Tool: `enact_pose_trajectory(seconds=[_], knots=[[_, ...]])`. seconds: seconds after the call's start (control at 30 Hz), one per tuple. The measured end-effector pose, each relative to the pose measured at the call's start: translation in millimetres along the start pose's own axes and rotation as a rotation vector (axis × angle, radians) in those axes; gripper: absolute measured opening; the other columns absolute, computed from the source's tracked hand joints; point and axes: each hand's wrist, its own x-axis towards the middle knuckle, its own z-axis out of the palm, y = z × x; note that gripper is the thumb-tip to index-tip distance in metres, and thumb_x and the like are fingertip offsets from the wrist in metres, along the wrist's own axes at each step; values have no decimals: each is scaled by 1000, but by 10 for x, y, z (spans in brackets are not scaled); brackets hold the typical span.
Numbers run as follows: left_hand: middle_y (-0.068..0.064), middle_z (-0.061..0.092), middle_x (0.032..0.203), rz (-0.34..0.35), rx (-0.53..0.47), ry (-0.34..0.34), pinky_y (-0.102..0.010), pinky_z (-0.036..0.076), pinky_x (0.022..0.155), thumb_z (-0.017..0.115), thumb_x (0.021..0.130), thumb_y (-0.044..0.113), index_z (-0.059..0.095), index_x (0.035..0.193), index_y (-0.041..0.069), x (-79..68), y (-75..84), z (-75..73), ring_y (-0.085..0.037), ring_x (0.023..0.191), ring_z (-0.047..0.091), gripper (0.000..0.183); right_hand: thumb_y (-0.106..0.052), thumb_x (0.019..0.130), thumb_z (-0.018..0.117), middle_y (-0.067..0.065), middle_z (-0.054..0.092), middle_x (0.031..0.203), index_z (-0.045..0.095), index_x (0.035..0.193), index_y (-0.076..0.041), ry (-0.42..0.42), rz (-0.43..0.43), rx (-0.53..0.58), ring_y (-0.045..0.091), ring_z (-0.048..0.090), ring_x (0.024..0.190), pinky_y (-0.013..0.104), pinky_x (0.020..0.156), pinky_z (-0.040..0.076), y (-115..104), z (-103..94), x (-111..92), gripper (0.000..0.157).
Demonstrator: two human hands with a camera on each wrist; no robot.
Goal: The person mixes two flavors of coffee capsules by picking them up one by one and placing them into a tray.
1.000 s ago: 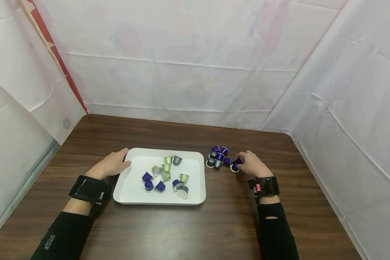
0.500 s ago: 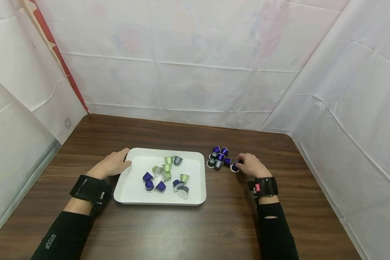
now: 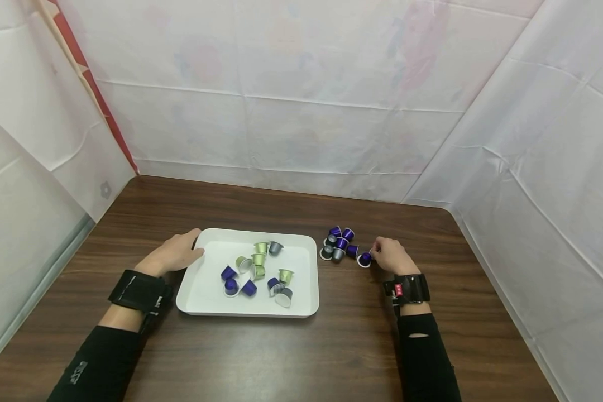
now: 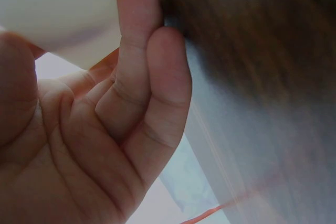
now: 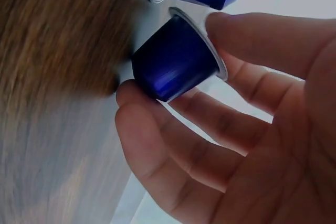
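My left hand [image 3: 173, 255] holds the left edge of a white tray [image 3: 201, 296], its thumb over the rim. In the left wrist view, fingers [image 4: 168, 72] curl beside the pale tray [image 4: 58, 14]. Right of the tray, my right hand [image 3: 392, 257] pinches a dark blue coffee capsule [image 5: 176, 59] between thumb and fingers, clear in the right wrist view but hidden by the hand in the head view. Another purple capsule [image 3: 364, 258] stands on its white rim just left of these fingers.
On the tray lie several green capsules [image 3: 258, 259], purple capsules [image 3: 249, 288] and grey capsules [image 3: 275, 247]. A cluster of purple and dark capsules [image 3: 340, 243] sits between tray and right hand on the brown wooden table [image 3: 341, 346]. White sheeting [image 3: 301, 111] encloses the table's back and sides.
My right hand has drawn slightly right with one capsule, away from the purple capsule beside it, which now shows fully. The left hand and tray stay put.
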Motion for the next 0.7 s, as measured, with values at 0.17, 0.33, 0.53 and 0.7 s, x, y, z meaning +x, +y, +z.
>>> enact_pose_trajectory(seconds=[0.17,0.33,0.53,0.7], knots=[[-29,57,115,1,-2,-3,-54,45,79,48,95,17,39,130,-7,-1,0,-3,-33,92,58,43,-11,91,59,8,57,81,53,87,-5,-2,47,12,20,50,66,34,57,40,1,-11,-17,9],[-29,57,116,1,-13,-8,-54,45,79,48,95,17,38,131,-7,-5,0,-4,-32,92,59,44,-11,87,64,14,60,89,53,100,-2,-9,68,28,27,57,76,40,64,45,25,-25,-11,19],[-30,56,116,-3,-10,-5,-55,45,80,48,95,17,37,132,-7,-2,3,2,-34,92,59,45,-11,88,63,22,63,105,56,114,5,13,21,17,33,61,91,46,77,48,17,-54,-31,31],[-31,56,117,-8,-9,-6,-55,45,80,48,96,17,37,132,-7,0,0,4,-35,94,59,45,-10,89,59,14,65,90,65,102,2,56,-41,3,24,59,74,40,66,48,-62,-100,-65,19]])
